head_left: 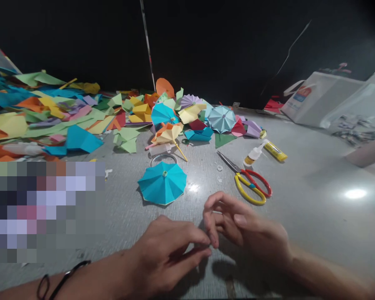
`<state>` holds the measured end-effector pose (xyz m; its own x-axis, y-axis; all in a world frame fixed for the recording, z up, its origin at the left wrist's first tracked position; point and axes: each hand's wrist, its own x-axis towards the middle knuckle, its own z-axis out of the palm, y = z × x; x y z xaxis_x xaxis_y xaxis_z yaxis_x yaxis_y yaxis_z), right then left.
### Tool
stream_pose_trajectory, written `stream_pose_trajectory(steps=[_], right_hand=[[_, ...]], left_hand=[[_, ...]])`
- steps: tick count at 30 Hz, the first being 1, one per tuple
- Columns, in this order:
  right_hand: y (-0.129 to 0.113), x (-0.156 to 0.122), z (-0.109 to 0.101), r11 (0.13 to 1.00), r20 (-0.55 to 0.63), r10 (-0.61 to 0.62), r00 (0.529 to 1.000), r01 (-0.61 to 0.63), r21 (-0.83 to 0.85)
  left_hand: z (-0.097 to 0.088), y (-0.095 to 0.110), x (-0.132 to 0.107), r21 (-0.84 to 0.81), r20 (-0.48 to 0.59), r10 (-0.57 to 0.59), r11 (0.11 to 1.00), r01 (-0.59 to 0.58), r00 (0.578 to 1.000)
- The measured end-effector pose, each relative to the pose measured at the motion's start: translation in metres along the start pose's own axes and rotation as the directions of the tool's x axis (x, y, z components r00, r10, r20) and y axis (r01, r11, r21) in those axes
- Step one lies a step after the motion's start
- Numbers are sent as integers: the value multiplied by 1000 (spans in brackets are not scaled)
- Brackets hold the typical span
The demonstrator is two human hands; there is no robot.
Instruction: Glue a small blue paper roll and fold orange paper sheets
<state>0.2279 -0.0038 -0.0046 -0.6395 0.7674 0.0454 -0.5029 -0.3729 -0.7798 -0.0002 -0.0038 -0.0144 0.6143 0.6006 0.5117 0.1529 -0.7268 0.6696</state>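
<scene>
Pixelation (43, 208) is hiding part of the tabletop (315, 208). The left hand (165, 252) is holding its fingers narrowly apart, pinching what, if anything, I cannot tell; the right hand's (253, 233) fingers are curling loosely, parted. One blue umbrella (163, 183) is lying just beyond. Blurred scraps (358, 130) are filling one clear bag (367, 102).

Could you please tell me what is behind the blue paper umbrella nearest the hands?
Behind the blue umbrella, a ring shows its far edge; the umbrella covers its near edge.
</scene>
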Motion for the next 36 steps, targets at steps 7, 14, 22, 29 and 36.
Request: stream_pose_trajectory(steps=[7, 14, 22, 29, 36], right_hand=[[4, 0, 2, 1000, 5, 13, 1000, -13, -8], [6, -1, -5, 999, 6, 8, 1000, -7, -50], [4, 0, -2, 994, -7, 59, 998, -59, -96], [5, 0, -3, 994, -19, 83, 996, -85, -76], [4, 0, -3, 993, -1, 82, 997, -81, -86]], left_hand=[[-1, -2, -2, -50, 56, 2, 999, 1, 998], [-2, 4, -2, 13, 49, -30, 999, 30, 998], [-4, 8, 1, -23, 126, -53, 998, 56, 991], [-5, 11, 5, -19, 150, -75, 997, 78, 986], [-5, 11, 3, -22, 164, -78, 996, 83, 983]])
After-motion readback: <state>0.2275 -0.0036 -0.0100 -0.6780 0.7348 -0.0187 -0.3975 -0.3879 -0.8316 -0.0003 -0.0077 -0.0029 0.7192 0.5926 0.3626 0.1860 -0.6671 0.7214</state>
